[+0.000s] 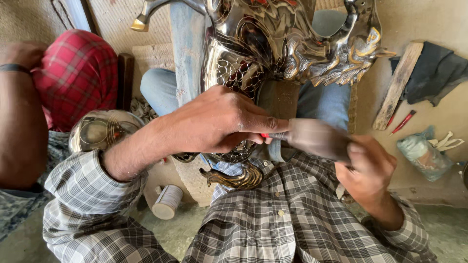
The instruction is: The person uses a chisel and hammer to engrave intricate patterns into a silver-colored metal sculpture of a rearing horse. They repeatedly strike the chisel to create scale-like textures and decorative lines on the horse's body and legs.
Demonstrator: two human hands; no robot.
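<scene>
A large shiny engraved metal figure [273,44] with silver and brass tones rests on my lap, over my blue jeans. My left hand [214,122] is clenched over its lower part and grips a small tool with a red handle [263,136] at my fingertips. My right hand [368,168] holds a wooden mallet [314,138], blurred by motion, its head right against the end of the tool. A curled brass piece [236,179] of the figure shows below my left hand.
Another person sits at the left, in red plaid cloth [78,73], one bare arm [17,126] hanging down. Near them lie a polished metal bowl [100,130] and a small white tub [167,201]. At the right are a wooden stick [397,85], dark cloth [434,73], a red pen [402,122], a plastic bag [423,153].
</scene>
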